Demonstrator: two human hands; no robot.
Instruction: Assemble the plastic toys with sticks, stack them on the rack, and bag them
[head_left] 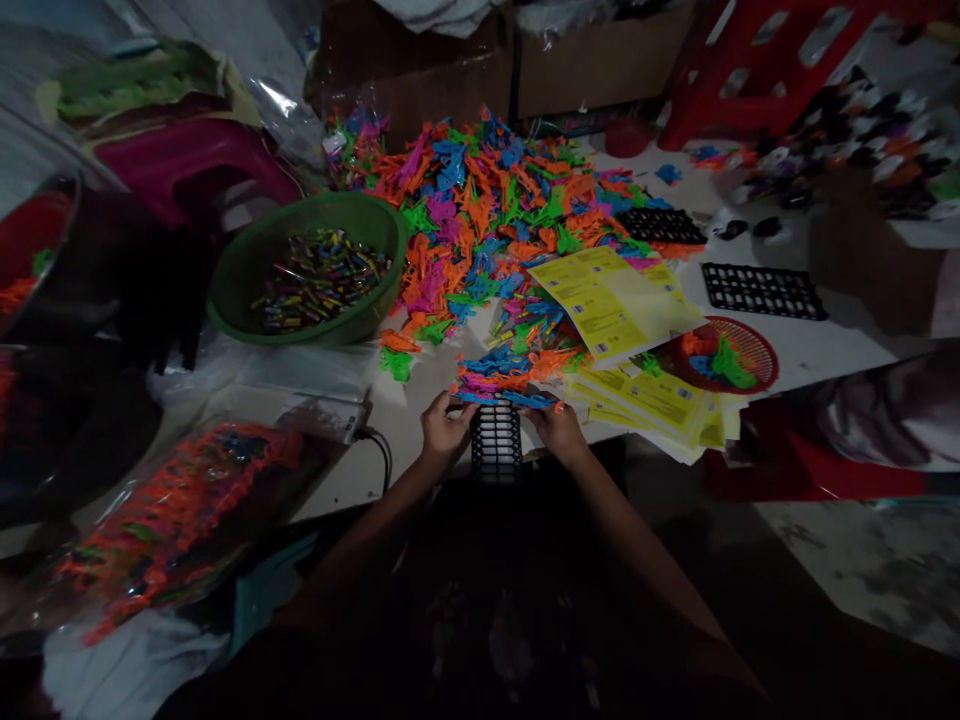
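At the table's near edge, both hands pinch the ends of a long blue plastic piece [491,398], stretched level between them; its exact kind is too dim to make out. My left hand [446,432] is closed at its left end, and my right hand [559,430] at its right end, beside a bit of orange. Just below the piece, between my hands, lies a black grid tray [496,445] with pale slots. Directly beyond my fingers sits a small heap of orange, blue and pink plastic pieces [517,368].
A large multicoloured pile [480,200] covers the table's back. To the left stands a green basin [232,290] of small sticks. On the right are yellow printed sheets [615,310], a red basket [769,365] and another black tray [765,290]. A filled plastic bag [180,510] lies lower left.
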